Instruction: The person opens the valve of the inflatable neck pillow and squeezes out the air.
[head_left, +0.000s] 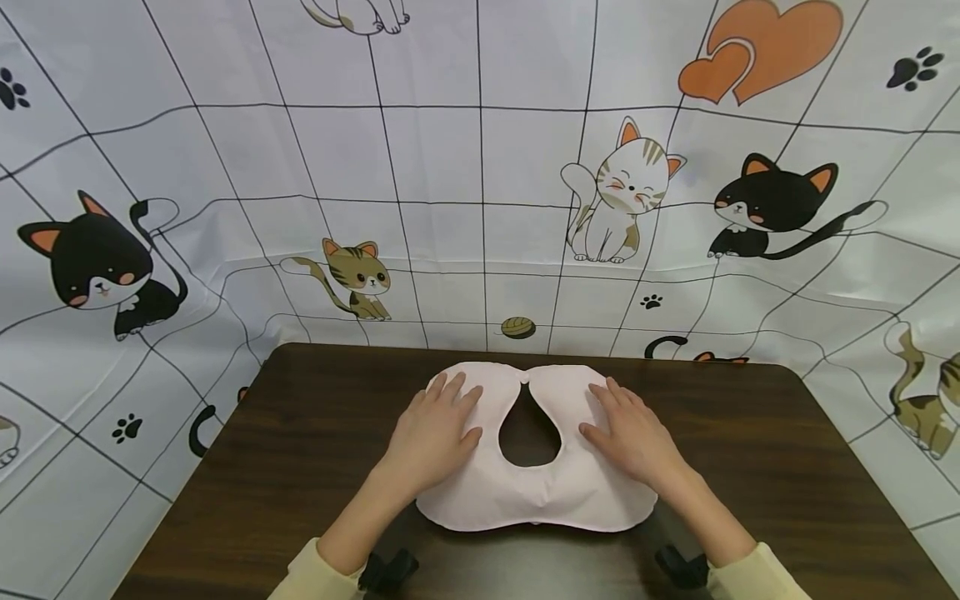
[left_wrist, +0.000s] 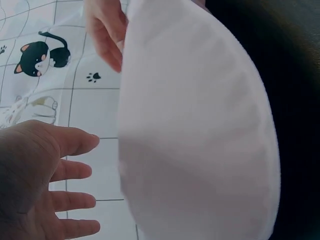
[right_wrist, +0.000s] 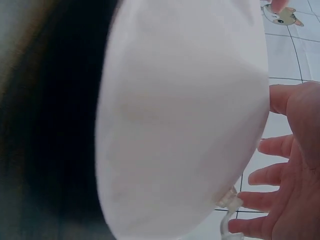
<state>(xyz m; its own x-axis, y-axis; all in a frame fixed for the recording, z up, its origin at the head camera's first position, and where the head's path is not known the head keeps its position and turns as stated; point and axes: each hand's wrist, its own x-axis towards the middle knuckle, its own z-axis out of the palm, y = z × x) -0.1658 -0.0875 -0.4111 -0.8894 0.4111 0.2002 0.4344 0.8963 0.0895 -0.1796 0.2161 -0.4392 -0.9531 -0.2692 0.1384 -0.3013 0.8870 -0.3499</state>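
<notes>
A pale pink neck pillow [head_left: 540, 492] lies on the dark wooden table, with a teardrop-shaped gap in its middle and its two ends meeting at the far side. My left hand [head_left: 437, 429] rests on its left lobe, fingers spread and fairly straight. On the right lobe lies my right hand [head_left: 630, 433], its fingers likewise extended. The pillow's rounded side [left_wrist: 200, 115] fills much of the left wrist view, beside the spread fingers. In the right wrist view, a clear plastic piece like a valve [right_wrist: 230, 207] shows at the pillow's edge near my fingers.
The brown tabletop [head_left: 787, 467] extends on both sides of the pillow. Behind it hangs a white sheet [head_left: 435, 167] with a black grid and cartoon cats. Black straps [head_left: 387, 572] show near the wrists, beside pale yellow sleeves [head_left: 318, 575].
</notes>
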